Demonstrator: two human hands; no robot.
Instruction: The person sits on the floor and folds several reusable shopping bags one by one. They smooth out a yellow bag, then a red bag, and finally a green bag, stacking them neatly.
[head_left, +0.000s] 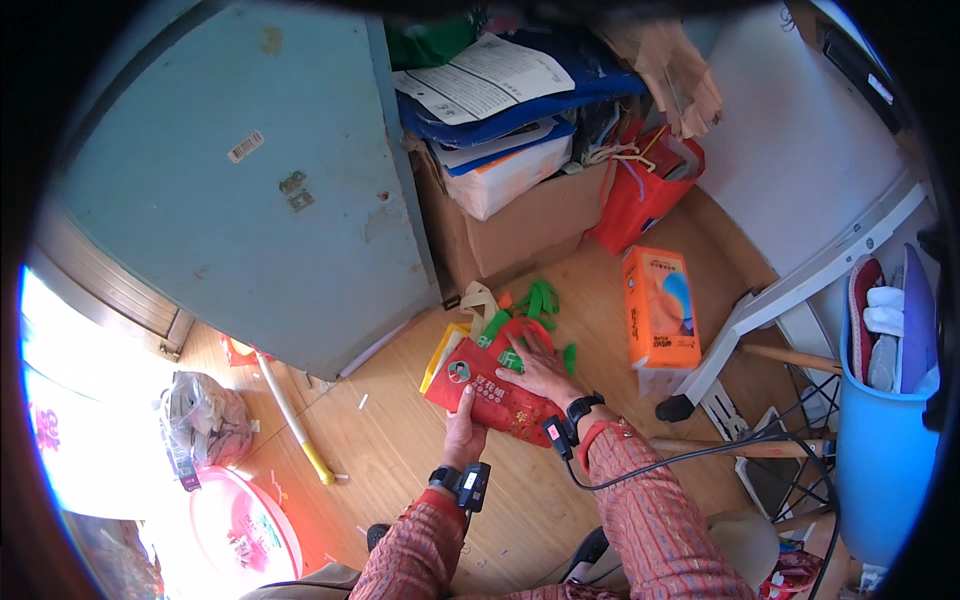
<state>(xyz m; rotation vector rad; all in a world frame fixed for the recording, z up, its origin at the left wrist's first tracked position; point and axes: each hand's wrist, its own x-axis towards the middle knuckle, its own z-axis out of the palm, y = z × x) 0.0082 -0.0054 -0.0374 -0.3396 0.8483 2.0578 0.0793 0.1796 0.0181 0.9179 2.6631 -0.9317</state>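
A red folded bag or packet (487, 390) with printed writing and a small round figure emblem lies across my hands. My left hand (463, 439) grips its lower edge, thumb on top and fingers underneath. My right hand (541, 369) lies over its upper right side with fingers spread, touching a red rounded piece (534, 330) and green printed material (504, 358). A yellow-edged piece (444, 358) sticks out behind the packet at the left. Beyond are green straps (538, 301) and a cream strap (478, 301). The undersides of the stacked pieces are hidden.
A pale blue panel (247, 195) stands left. Behind are a loaded cardboard box (525, 236) and red bag (637, 195). An orange package (661, 307), white metal leg (750, 315) and blue bin (885, 465) stand right. A pink basin (281, 525) sits lower left. A cable (675, 461) crosses my right sleeve.
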